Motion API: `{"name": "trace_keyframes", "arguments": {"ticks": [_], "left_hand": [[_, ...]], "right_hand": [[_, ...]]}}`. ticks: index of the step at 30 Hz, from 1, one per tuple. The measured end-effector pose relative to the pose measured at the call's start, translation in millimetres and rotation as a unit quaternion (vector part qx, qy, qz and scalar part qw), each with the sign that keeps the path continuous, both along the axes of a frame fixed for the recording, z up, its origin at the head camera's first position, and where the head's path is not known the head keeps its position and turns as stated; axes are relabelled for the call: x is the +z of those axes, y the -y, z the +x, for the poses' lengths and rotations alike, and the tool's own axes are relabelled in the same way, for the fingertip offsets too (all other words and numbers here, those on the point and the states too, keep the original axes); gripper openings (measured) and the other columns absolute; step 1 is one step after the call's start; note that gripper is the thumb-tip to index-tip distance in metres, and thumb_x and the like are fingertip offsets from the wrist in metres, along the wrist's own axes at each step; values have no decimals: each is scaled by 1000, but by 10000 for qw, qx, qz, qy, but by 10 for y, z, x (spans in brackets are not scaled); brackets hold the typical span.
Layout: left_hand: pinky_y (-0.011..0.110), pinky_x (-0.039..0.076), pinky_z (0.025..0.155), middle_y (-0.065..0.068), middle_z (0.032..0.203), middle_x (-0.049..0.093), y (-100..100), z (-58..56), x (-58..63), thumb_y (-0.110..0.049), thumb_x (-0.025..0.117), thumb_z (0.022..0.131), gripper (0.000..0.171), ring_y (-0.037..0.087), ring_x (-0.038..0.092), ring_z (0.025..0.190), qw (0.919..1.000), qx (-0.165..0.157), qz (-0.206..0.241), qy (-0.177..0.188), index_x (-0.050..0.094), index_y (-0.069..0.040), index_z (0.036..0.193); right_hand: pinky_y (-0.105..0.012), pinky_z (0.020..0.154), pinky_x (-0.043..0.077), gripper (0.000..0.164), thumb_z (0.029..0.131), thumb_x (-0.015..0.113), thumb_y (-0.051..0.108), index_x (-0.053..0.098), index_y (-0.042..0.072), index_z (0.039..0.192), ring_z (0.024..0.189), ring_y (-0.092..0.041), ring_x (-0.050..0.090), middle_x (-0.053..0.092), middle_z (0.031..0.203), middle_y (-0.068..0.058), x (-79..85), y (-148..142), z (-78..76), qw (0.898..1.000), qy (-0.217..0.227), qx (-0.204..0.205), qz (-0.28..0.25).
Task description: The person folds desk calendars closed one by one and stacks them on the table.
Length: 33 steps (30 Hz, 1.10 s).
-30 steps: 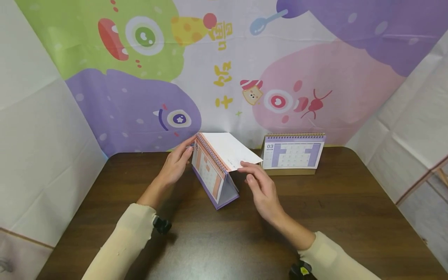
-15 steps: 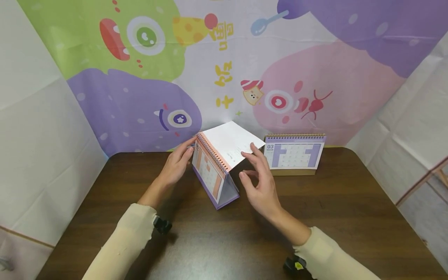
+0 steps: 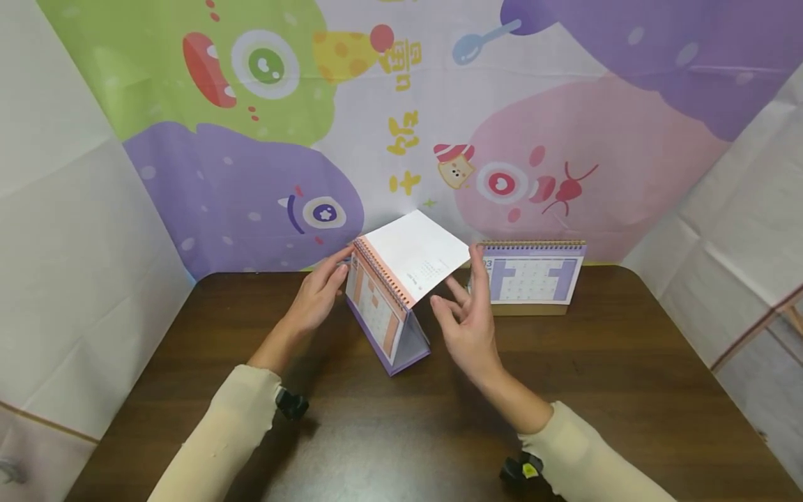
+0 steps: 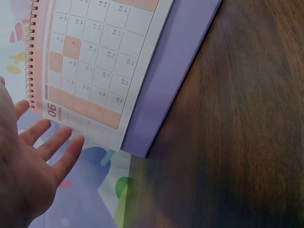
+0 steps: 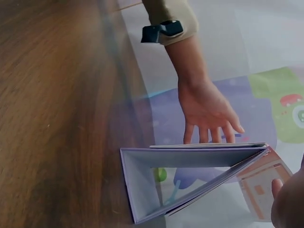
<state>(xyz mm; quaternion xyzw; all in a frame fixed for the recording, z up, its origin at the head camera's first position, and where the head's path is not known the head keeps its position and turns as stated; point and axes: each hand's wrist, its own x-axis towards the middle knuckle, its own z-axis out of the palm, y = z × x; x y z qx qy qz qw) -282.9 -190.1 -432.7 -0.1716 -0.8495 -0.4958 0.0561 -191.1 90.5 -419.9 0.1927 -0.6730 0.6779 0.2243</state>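
Note:
A tent-shaped desk calendar (image 3: 375,307) with a purple base stands angled mid-table. Its near face shows an orange month grid, numbered 06 in the left wrist view. One page (image 3: 414,254) is lifted off the spiral binding, blank side mostly up, sloping toward the right. My left hand (image 3: 316,296) rests its straight fingers at the calendar's far left end; in the left wrist view that hand (image 4: 28,164) has its fingers spread. My right hand (image 3: 470,331) is under the page's right edge, index finger extended at its corner and thumb apart. The right wrist view shows the calendar's hollow triangular end (image 5: 190,156).
A second spiral desk calendar (image 3: 533,279) with a purple 03 page stands at the back right, partly behind my right fingers. The dark wooden table (image 3: 389,432) meets a cartoon-printed backdrop (image 3: 401,104) behind, with white sheets at both sides.
The page has swung upward and away over the binding. My right hand has shifted from above the page's edge to beneath it, its index finger rising. My left hand stays put.

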Motion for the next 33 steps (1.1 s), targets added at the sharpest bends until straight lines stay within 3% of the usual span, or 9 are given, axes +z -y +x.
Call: {"name": "trace_keyframes", "arguments": {"ticks": [2,5,7,9,13,18,24,28,33], "left_hand": [[66,60,108,14,179,47,-1,-1,-1,-29,43,123,52,39,57,150,10000,12,-10,19,46,-16,173],[67,59,108,14,179,47,0,-2,-3,-29,43,123,52,40,57,151,10000,24,-10,53,46,-16,173],[65,60,107,15,180,47,3,-9,-7,-28,41,123,52,42,57,153,9999,15,44,92,46,-15,173],[61,61,106,16,179,46,9,-23,-9,-28,38,124,52,45,57,155,9997,-11,200,159,45,-13,173],[47,59,100,22,178,46,27,-55,-9,-29,31,124,55,50,54,158,9975,-120,631,306,41,-7,174],[37,57,96,27,177,45,54,-76,-6,-31,27,124,58,53,51,159,9943,-240,943,441,37,-4,174],[35,58,96,29,176,46,77,-88,-3,-36,23,124,62,56,49,160,9904,-293,1205,606,36,-4,175],[37,58,98,29,176,45,92,-90,8,-42,20,123,66,56,49,160,9896,-355,1224,662,35,-5,175],[39,58,100,28,176,45,109,-89,26,-45,15,123,69,55,49,160,9890,-389,1250,688,34,-5,176]], "right_hand": [[-17,106,61,97,105,61,-13,5,6,181,155,-52,54,-4,191,-21,22,2,-11,9995,107,182,-244],[-22,104,64,96,104,59,-17,4,3,180,148,-28,62,0,191,-24,56,18,-29,9958,240,496,-728],[-23,106,64,90,103,57,-19,9,-3,179,141,-12,63,10,188,-28,81,36,-37,9927,317,665,-952],[-22,109,62,82,103,56,-19,19,-10,175,140,-7,61,20,184,-32,102,57,-38,9914,390,717,-1020],[-17,118,53,71,103,57,-18,31,-17,169,155,-23,51,33,174,-36,133,101,-36,9930,514,632,-854],[-15,124,47,66,105,55,-17,32,-18,167,165,-47,35,30,176,-38,151,130,-11,9953,444,600,-623],[-14,128,41,69,103,56,-17,32,-18,168,161,-49,38,29,180,-37,142,144,37,9972,257,641,-282],[-17,121,50,69,104,57,-16,34,-14,169,155,-48,47,35,175,-38,138,159,71,9959,137,887,-146],[-21,118,55,65,104,60,-15,41,-14,166,160,-51,42,38,173,-39,109,167,92,9948,51,1013,123]]}}
